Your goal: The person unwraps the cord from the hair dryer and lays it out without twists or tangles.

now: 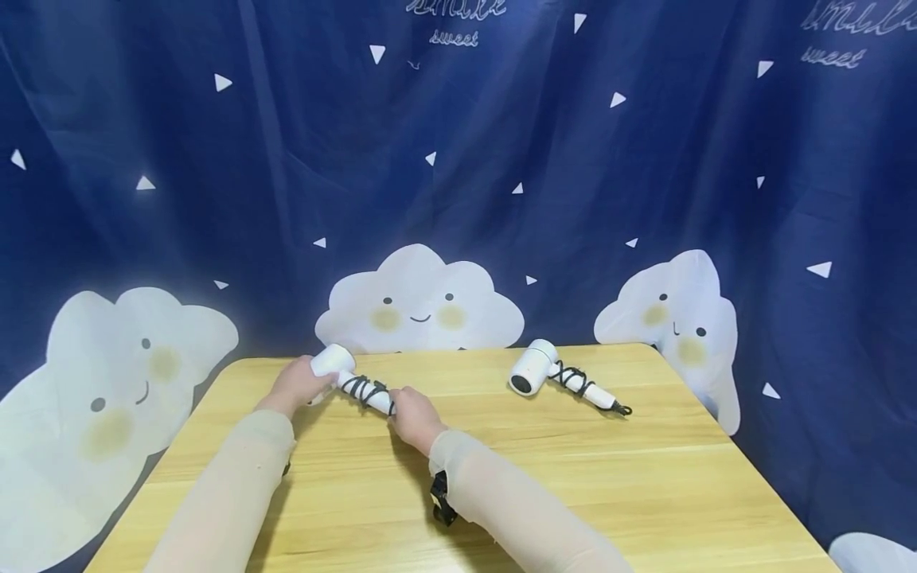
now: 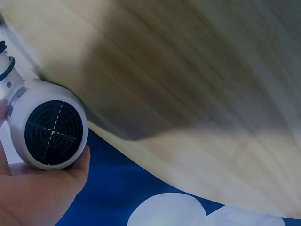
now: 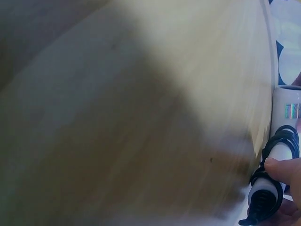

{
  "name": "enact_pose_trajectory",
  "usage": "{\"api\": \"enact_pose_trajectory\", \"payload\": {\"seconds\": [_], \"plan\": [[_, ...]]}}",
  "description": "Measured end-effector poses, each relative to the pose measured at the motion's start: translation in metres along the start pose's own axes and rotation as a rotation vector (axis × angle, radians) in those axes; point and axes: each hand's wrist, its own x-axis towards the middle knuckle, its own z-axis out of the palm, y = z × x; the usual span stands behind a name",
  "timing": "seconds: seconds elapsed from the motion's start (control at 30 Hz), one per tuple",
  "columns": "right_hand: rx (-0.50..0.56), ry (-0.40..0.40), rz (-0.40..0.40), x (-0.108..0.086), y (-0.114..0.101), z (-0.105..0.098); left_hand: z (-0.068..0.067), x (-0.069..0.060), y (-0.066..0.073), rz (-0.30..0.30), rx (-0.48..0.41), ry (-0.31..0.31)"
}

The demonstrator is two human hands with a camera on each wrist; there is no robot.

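A white hair dryer (image 1: 333, 360) with a black cord wound round its handle is held between both hands near the table's far left. My left hand (image 1: 297, 383) grips its head; in the left wrist view the thumb and fingers curl round the barrel beside the dark round grille (image 2: 53, 134). The right hand (image 1: 417, 417) grips the handle's lower end. Seen from the right wrist, that thumb presses on the wound cord (image 3: 282, 139). A second white hair dryer (image 1: 533, 366), its handle likewise wrapped in black cord, lies at the back right.
Both dryers are at the far side of a light wooden table (image 1: 587, 485) with rounded back corners. Behind its far edge hangs a dark blue curtain (image 1: 458, 183) printed with clouds and triangles. A black strap device (image 1: 442, 499) sits on the right wrist.
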Motion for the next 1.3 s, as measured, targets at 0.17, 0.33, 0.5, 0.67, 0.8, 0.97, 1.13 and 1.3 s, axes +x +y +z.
{"api": "enact_pose_trajectory", "payload": {"seconds": [0.17,0.33,0.5,0.67,0.8,0.97,1.13,1.3], "plan": [[0.013,-0.016,-0.009,-0.001,0.004,-0.002,-0.004,-0.004,0.005,-0.026,0.015,-0.053],[0.003,-0.014,-0.037,0.000,0.009,-0.003,-0.009,-0.008,0.009,-0.062,0.015,-0.083],[-0.003,-0.021,-0.068,0.000,0.014,-0.006,-0.010,-0.011,0.010,-0.076,-0.017,-0.098],[0.000,-0.031,-0.079,0.000,0.018,-0.007,-0.006,-0.012,0.009,-0.072,-0.045,-0.098],[-0.010,-0.032,-0.095,0.000,0.021,-0.006,-0.003,-0.013,0.007,-0.065,-0.032,-0.085],[0.001,-0.035,-0.114,-0.002,0.025,-0.007,0.000,-0.014,0.007,-0.069,-0.052,-0.073],[-0.008,-0.040,-0.138,-0.004,0.027,-0.013,0.002,-0.015,0.009,-0.101,-0.072,-0.073],[-0.032,-0.057,-0.150,-0.005,0.029,-0.017,0.000,-0.016,0.011,-0.137,-0.077,-0.090]]}}
